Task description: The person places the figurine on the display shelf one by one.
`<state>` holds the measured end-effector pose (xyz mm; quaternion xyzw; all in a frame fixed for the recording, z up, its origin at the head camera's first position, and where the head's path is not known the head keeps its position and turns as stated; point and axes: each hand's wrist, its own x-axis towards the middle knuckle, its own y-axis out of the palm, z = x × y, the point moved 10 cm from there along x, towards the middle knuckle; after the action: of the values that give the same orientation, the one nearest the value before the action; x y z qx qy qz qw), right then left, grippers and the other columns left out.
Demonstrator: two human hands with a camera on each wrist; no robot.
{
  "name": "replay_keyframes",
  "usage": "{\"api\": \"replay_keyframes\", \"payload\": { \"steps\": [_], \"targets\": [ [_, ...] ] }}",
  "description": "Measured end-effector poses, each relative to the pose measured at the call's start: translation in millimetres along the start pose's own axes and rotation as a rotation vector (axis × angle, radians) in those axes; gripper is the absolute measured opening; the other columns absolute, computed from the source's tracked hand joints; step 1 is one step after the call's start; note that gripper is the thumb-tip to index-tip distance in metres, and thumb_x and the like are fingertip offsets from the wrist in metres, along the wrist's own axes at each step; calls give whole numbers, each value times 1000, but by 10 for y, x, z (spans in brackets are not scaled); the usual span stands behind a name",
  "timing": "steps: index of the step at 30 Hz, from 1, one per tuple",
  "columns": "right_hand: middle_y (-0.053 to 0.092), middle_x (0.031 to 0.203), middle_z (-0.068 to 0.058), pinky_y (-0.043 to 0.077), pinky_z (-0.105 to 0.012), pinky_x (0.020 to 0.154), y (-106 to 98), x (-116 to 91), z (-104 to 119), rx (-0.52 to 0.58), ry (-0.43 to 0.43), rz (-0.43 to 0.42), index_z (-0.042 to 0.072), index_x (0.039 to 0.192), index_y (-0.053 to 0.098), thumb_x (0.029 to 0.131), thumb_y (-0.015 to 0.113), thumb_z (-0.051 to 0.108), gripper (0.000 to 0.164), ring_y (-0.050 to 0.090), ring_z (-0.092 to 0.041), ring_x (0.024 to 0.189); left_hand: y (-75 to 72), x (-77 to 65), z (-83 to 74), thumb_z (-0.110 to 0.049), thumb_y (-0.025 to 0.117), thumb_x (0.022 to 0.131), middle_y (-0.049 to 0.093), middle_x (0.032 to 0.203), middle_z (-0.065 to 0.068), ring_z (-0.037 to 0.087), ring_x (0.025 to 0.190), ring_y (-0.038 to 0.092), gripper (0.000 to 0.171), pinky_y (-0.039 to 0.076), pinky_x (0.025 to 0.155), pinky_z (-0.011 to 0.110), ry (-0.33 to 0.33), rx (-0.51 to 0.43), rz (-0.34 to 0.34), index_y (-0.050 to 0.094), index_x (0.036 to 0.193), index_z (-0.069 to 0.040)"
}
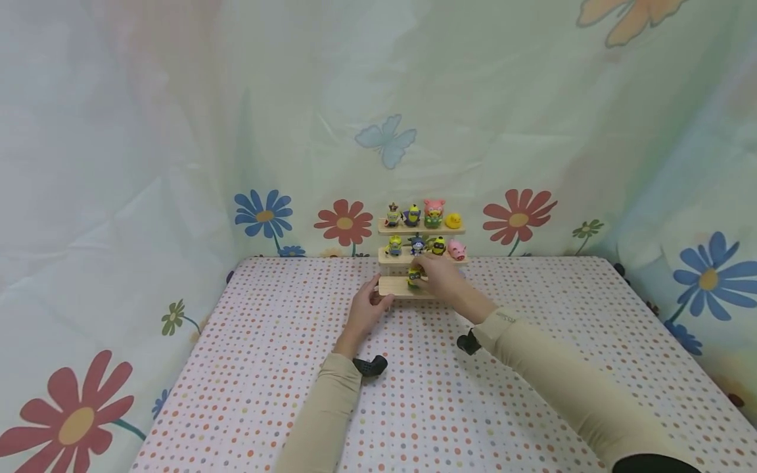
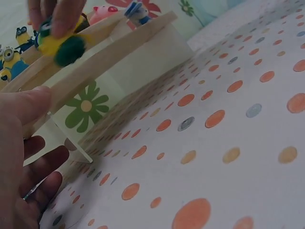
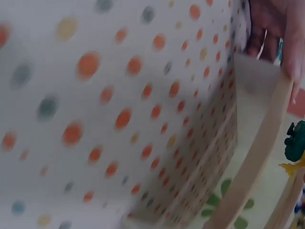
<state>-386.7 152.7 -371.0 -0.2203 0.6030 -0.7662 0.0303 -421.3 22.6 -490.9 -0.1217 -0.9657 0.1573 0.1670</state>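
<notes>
A small wooden tiered display shelf (image 1: 391, 286) stands near the back of the table. My left hand (image 1: 365, 309) holds the left end of its lowest tier, thumb at the front edge (image 2: 71, 90) and the other fingers curled below. With fingertips, my right hand (image 1: 440, 279) pinches a yellow minion figurine (image 1: 413, 278) with a green lower part, over the lowest tier. The left wrist view shows the figurine (image 2: 69, 49) tilted; whether it touches the board, I cannot tell. A blue-and-white figurine (image 2: 137, 14) is on the lowest tier's far end, hidden in the head view.
On the top tier stand two minions (image 1: 412, 215), a pink-hooded figurine (image 1: 434, 214) and a yellow duck (image 1: 453, 221). The middle tier bears several figurines, among them a pink pig (image 1: 457, 249). A dotted cloth (image 1: 284, 368) covers the table; a flowered curtain (image 1: 307, 131) hangs behind.
</notes>
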Motion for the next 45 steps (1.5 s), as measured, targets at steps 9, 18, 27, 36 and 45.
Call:
{"api": "replay_keyframes", "payload": {
  "steps": [9,18,27,36,45],
  "targets": [
    [65,97,-9,53,-35,72,110,89,227,24,-88,-59,6,105,65,81,76,12,27,62,-21,83,87,28,-30,-38,64,90,48,135,15,27,112,62,75,54,86,27,18,-68,19,31,148,-3],
    [61,102,-10,53,-35,73,111,126,272,24,-80,-24,6,112,64,82,75,14,33,60,-22,84,57,61,-58,-20,61,94,46,136,22,32,110,62,69,55,86,32,10,-53,55,25,148,2],
    [60,100,-11,53,-37,73,176,169,251,43,-27,7,7,104,63,83,74,14,25,60,-23,84,41,19,-43,-34,60,94,48,136,16,26,113,61,70,53,89,28,4,-34,22,29,149,-4],
    [56,104,-13,52,-34,71,166,183,227,73,11,-23,5,113,64,84,73,12,31,58,-20,81,36,12,-7,-34,59,94,48,136,14,25,113,61,69,53,89,28,2,-25,15,30,148,-4],
    [55,105,-11,52,-37,74,250,210,205,84,31,41,8,112,63,85,72,14,29,57,-21,84,-4,7,24,-38,59,93,49,135,15,26,112,61,68,53,90,31,2,-37,4,32,148,-8]
  ]
}}
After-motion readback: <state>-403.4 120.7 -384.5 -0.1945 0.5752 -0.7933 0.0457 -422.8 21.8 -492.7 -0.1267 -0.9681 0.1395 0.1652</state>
